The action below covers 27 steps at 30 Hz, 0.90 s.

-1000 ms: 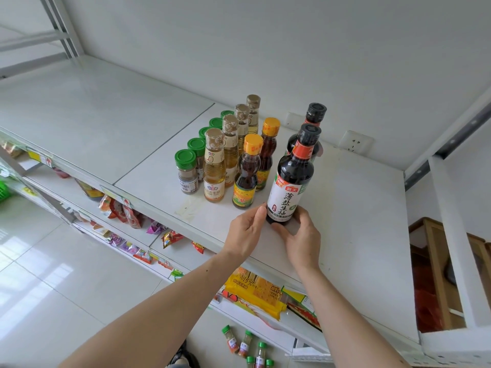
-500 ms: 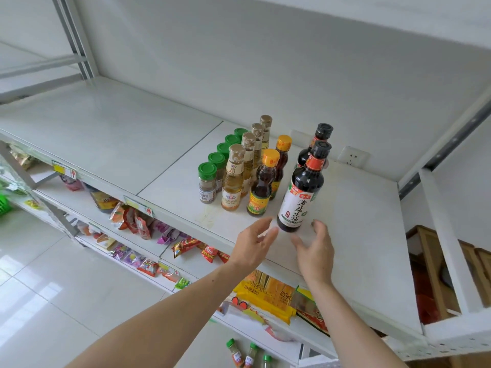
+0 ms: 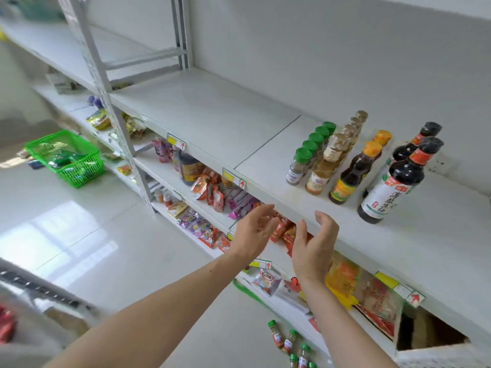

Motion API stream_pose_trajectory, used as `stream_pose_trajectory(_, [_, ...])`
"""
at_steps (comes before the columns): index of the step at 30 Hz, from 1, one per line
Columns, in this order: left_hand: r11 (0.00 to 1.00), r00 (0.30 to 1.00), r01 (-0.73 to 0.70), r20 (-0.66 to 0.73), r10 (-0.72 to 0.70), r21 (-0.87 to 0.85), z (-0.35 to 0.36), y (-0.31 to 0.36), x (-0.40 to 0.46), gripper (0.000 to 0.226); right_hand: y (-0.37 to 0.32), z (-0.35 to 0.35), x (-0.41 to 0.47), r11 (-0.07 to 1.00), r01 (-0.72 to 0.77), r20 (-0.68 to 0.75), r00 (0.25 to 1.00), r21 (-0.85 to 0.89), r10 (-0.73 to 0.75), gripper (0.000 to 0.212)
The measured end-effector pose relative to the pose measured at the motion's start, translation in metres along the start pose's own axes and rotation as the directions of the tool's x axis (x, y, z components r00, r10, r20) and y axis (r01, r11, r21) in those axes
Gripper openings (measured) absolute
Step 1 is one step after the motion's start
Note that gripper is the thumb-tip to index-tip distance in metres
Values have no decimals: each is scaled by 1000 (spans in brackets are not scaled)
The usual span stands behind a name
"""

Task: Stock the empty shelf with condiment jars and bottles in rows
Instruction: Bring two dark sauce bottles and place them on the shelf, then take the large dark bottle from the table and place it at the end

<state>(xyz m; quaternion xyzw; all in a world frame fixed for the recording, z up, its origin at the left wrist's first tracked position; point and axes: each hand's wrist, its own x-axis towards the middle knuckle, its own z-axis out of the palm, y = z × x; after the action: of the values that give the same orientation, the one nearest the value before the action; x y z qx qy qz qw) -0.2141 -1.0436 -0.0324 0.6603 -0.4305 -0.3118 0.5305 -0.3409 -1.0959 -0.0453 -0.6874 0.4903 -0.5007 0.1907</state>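
On the white shelf (image 3: 212, 115) stand rows of condiments. A dark soy sauce bottle (image 3: 390, 187) with a white label stands at the front right, a second dark bottle (image 3: 414, 144) behind it. To their left run a row of orange-capped bottles (image 3: 353, 173), a row of pale amber bottles (image 3: 326, 166) and a row of green-capped spice jars (image 3: 299, 168). My left hand (image 3: 252, 232) and my right hand (image 3: 313, 248) hover in front of the shelf edge, below and left of the soy sauce bottle, fingers apart, holding nothing.
Lower shelves hold snack packets (image 3: 212, 192) and yellow bags (image 3: 342, 280). Several small green-capped jars (image 3: 289, 343) lie on the floor below. A green basket (image 3: 66, 158) sits on the floor at the left. A wall socket (image 3: 438, 163) is behind the bottles.
Both hands let go of the front soy sauce bottle and drew back below the shelf edge. The view has swung left and pulled away from the shelf.
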Motion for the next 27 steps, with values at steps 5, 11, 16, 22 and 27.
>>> stream_pose_trajectory(5, [997,968,67,-241,-75,-42,-74,-10,-41,29,-51,51,-34,988,3,198,980,156,-35,29])
stream_pose_trajectory(11, [988,825,131,-544,-155,-83,-144,-20,-116,24,-106,91,-92,952,52,444,876,303,-189,27])
stream_pose_trajectory(16, [972,679,210,-700,-220,-102,-180,-40,-194,30,-151,105,-161,898,61,571,753,435,-328,25])
stream_pose_trajectory(22, [956,512,275,-827,-233,-100,-230,-57,-289,30,-203,104,-248,867,30,705,568,498,-425,22])
stream_pose_trajectory(27, [956,418,275,-883,-215,-103,-280,-64,-355,26,-252,101,-307,824,59,702,491,564,-516,14])
